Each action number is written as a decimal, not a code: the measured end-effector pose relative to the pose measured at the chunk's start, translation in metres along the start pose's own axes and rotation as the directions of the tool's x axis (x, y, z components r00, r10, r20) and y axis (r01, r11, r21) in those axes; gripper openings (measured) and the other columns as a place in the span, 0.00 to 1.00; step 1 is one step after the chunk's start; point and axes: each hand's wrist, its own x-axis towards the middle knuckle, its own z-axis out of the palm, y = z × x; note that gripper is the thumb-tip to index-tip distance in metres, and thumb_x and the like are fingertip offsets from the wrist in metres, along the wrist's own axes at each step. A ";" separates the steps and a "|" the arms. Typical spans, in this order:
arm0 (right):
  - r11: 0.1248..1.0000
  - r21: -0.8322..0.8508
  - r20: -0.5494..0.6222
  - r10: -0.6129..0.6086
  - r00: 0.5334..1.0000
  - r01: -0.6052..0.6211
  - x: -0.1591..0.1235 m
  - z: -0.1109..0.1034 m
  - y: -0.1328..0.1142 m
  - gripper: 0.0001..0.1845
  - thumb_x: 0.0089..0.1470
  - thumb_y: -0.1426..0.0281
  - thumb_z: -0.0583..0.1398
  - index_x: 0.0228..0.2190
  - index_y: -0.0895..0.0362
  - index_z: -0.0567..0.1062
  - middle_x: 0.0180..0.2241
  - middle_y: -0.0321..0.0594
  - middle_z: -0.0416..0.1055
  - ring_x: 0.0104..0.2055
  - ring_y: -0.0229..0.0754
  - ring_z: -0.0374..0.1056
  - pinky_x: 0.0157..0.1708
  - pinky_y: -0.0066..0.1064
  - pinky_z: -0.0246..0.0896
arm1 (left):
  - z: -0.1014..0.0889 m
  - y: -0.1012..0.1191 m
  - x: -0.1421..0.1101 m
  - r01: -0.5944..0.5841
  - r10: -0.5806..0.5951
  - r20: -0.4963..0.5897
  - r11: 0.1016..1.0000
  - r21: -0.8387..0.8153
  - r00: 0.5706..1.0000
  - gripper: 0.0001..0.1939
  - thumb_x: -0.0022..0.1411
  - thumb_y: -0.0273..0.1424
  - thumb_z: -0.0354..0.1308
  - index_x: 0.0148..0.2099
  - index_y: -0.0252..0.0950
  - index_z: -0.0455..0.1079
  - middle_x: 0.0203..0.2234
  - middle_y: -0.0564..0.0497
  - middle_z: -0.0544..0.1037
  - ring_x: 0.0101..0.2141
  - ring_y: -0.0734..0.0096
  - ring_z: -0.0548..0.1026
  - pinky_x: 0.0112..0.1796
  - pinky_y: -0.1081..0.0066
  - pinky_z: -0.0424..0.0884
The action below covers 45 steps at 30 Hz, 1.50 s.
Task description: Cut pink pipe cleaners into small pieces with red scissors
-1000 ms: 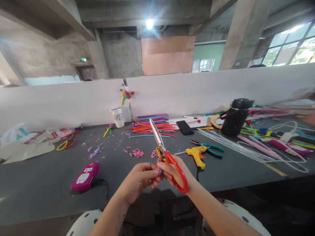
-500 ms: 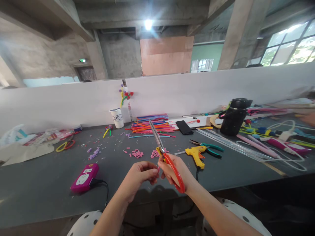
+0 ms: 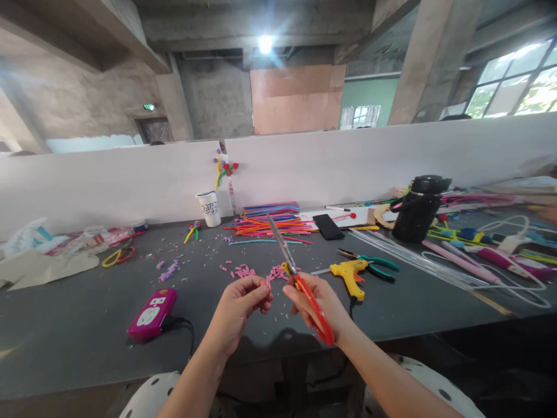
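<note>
My left hand (image 3: 246, 299) pinches a small pink piece of pipe cleaner (image 3: 268, 284) between thumb and fingertips, above the table's front part. To its right, my right hand (image 3: 315, 302) is closed on red-handled scissors (image 3: 308, 299), whose blades point up and away from me and lie together. A gap separates the two hands. Just beyond them lie two small heaps of cut pink pieces (image 3: 243, 271). Farther back is a pile of long pipe cleaners (image 3: 270, 224) in red, orange, blue and purple.
A yellow glue gun (image 3: 348, 276) and green-handled pliers (image 3: 376, 264) lie right of my right hand. Behind are a black phone (image 3: 328, 226) and a black flask (image 3: 416, 212). At left are a magenta device (image 3: 152, 313), yellow-and-red scissors (image 3: 117, 256) and a white cup (image 3: 209, 209).
My hands have moved apart; the left, with the pink piece, went left and slightly up. The scissors have turned a little in my right hand. The other person's hand at far right has left view.
</note>
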 end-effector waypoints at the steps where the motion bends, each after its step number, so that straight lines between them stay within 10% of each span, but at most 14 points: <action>1: 0.996 -0.087 0.001 -0.024 1.000 0.024 -0.002 0.000 0.000 0.13 0.43 0.59 0.58 0.21 0.54 0.61 0.11 0.23 0.53 0.12 0.30 0.51 0.18 0.25 0.53 | -0.001 0.001 0.000 -0.022 0.022 -0.021 1.000 -0.017 1.000 0.05 0.50 0.29 0.59 0.26 0.32 0.67 0.20 0.53 0.71 0.21 0.79 0.67 0.24 0.77 0.61; 10: 0.728 -0.661 0.107 -0.150 0.983 0.183 -0.020 0.009 0.009 0.11 0.47 0.61 0.55 0.27 0.53 0.59 0.17 0.28 0.61 0.19 0.35 0.57 0.20 0.23 0.44 | -0.006 0.011 -0.001 -0.210 0.189 -0.137 0.965 -0.159 0.972 0.03 0.53 0.27 0.57 0.28 0.33 0.68 0.22 0.54 0.71 0.22 0.81 0.66 0.25 0.81 0.61; 30: 0.609 -0.770 0.112 -0.167 0.980 0.192 -0.021 0.014 0.017 0.11 0.50 0.60 0.51 0.24 0.54 0.59 0.16 0.32 0.64 0.19 0.36 0.61 0.20 0.25 0.42 | -0.007 0.015 -0.004 -0.238 0.210 -0.155 0.952 -0.190 0.965 0.05 0.50 0.29 0.59 0.25 0.33 0.67 0.19 0.55 0.68 0.21 0.79 0.65 0.24 0.79 0.61; 40: 0.845 -0.531 0.020 -0.070 0.997 0.070 -0.017 0.014 0.019 0.15 0.47 0.58 0.54 0.19 0.53 0.57 0.15 0.29 0.56 0.17 0.33 0.52 0.18 0.23 0.45 | -0.007 0.016 -0.004 -0.227 0.198 -0.165 0.957 -0.180 0.966 0.04 0.50 0.28 0.58 0.26 0.33 0.68 0.21 0.55 0.70 0.21 0.81 0.65 0.24 0.80 0.61; 45: 0.971 -0.234 -0.016 -0.063 0.998 0.057 -0.011 0.009 0.011 0.16 0.45 0.57 0.56 0.19 0.54 0.59 0.16 0.29 0.56 0.15 0.31 0.51 0.15 0.24 0.46 | -0.001 0.007 -0.001 -0.209 0.223 -0.197 0.974 0.089 0.955 0.04 0.48 0.28 0.59 0.25 0.33 0.68 0.19 0.54 0.70 0.20 0.77 0.66 0.24 0.76 0.62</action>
